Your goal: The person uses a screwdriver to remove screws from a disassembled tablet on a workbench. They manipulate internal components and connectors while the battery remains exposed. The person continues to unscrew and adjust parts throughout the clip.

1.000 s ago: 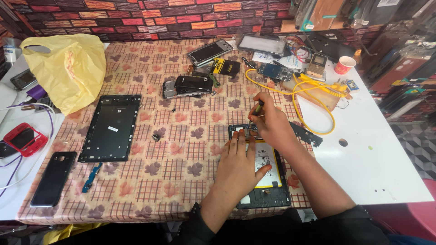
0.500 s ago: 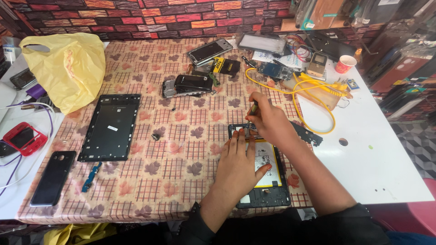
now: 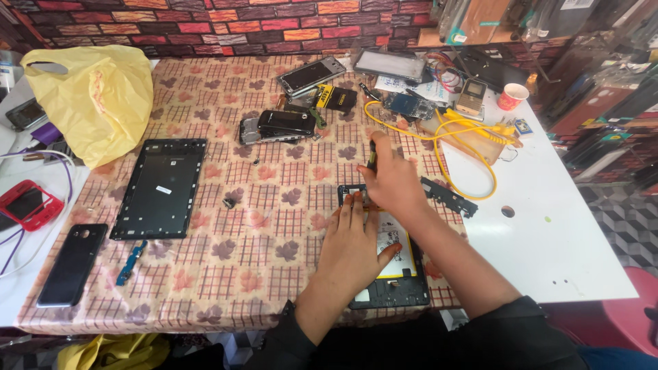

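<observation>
Left hand (image 3: 356, 240): we are pressing flat, fingers spread, on the opened tablet (image 3: 391, 274).
Right hand (image 3: 394, 181): we are gripping a screwdriver (image 3: 371, 156) at its top edge.
Progress: back cover off, internals still being worked.

Beyond the fingers, a brick wall (image 3: 205, 20) in red, orange and dark tones runs along the far edge of the desk (image 3: 582, 253). The desk is white, mostly under a checked cloth (image 3: 233, 260) with a leaf pattern. Right of the fingers, past the desk edge, lies a floor (image 3: 627, 219) of grey patterned tiles. Daylight is even and soft.
</observation>
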